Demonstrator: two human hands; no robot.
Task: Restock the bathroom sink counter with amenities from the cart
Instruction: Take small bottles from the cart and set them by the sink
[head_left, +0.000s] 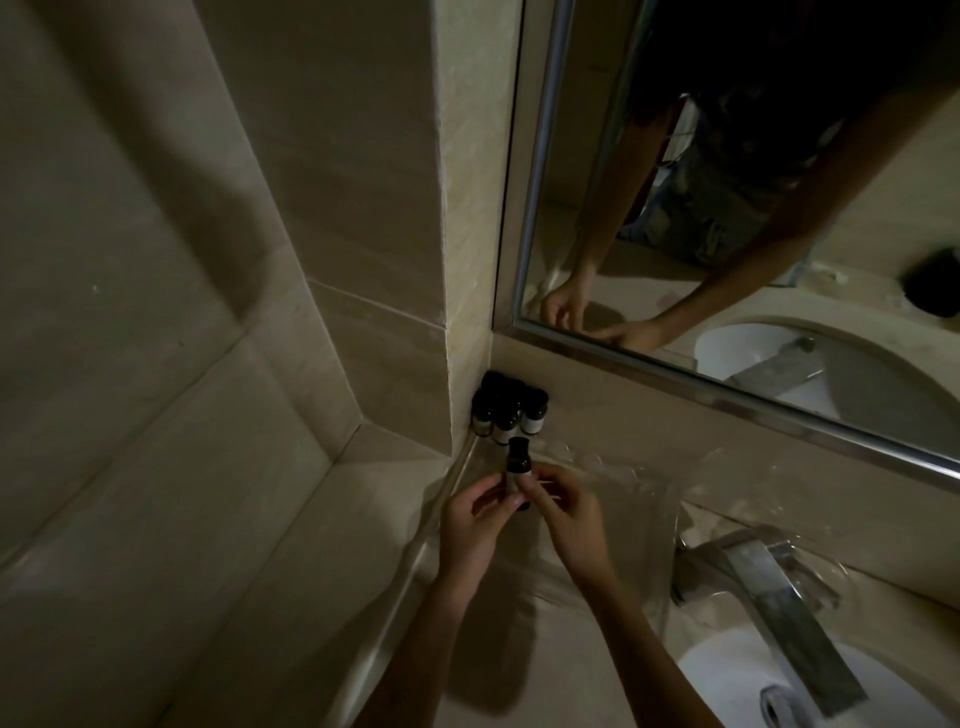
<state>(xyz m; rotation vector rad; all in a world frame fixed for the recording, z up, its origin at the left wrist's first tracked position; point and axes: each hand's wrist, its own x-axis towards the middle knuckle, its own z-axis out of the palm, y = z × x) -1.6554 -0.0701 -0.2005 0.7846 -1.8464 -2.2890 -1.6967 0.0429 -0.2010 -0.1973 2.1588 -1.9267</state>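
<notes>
Left hand (470, 525) and right hand (566, 519), fingers (540, 480) of both pinching one small dark bottle (518, 467) upright, left of the tap (769, 587); probably steadied for seating beside the bottle cluster (506, 410), farther left on the counter (493, 597)
</notes>
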